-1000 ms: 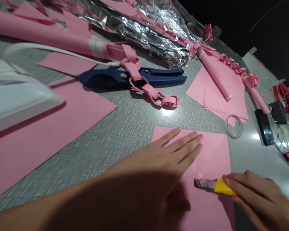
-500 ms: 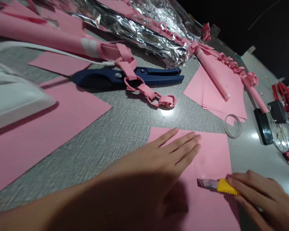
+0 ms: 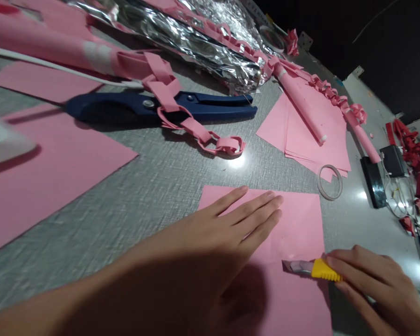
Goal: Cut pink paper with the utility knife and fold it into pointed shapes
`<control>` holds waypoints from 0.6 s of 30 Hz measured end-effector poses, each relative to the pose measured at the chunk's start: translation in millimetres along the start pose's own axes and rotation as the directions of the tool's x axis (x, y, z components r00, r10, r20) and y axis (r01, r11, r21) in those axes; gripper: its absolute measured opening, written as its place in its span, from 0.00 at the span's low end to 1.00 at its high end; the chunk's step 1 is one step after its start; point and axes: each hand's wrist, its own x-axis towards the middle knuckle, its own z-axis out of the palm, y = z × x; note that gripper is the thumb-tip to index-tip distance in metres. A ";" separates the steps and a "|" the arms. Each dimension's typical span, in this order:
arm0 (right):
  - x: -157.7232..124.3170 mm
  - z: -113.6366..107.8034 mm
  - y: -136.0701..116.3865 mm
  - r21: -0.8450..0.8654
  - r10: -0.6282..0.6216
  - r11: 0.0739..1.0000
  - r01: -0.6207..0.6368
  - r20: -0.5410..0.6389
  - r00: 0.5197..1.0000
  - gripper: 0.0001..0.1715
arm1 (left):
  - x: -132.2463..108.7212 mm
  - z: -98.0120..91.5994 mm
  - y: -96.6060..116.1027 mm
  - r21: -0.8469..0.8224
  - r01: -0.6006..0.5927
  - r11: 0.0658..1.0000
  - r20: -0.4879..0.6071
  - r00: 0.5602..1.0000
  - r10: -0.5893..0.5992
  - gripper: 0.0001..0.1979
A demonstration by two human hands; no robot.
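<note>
Grey desk [image 3: 154, 186], craft stuff everywhere. A pink sheet [image 3: 297, 219] lies flat at the near edge, with blue scissors [image 3: 126, 107] further back. Left hand [image 3: 217, 238] is spread wide open, palm down, pinning the sheet. Right hand [image 3: 367, 280] is curled tight around a yellow knife [image 3: 313, 269], blade out, resting on the sheet. Tape ring [image 3: 330, 182] sits just past the sheet.

Matt pink paper [image 3: 294, 224], crinkled glossy foil [image 3: 196, 42]
</note>
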 end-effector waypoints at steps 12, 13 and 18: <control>-25.6 3.3 6.6 -0.022 0.059 0.998 -0.058 0.033 0.998 0.21 | 1.4 -0.1 8.5 0.078 0.027 0.997 -0.001 1.000 -0.027 0.47; -25.8 2.6 8.6 -0.030 0.040 0.999 -0.039 0.033 0.999 0.21 | 1.5 -0.2 8.2 0.076 0.018 0.997 -0.004 1.000 -0.018 0.46; -40.5 3.1 15.5 -0.054 0.048 0.998 -0.044 0.082 0.995 0.23 | 2.0 -2.3 4.5 0.060 0.011 0.998 0.031 0.999 -0.012 0.43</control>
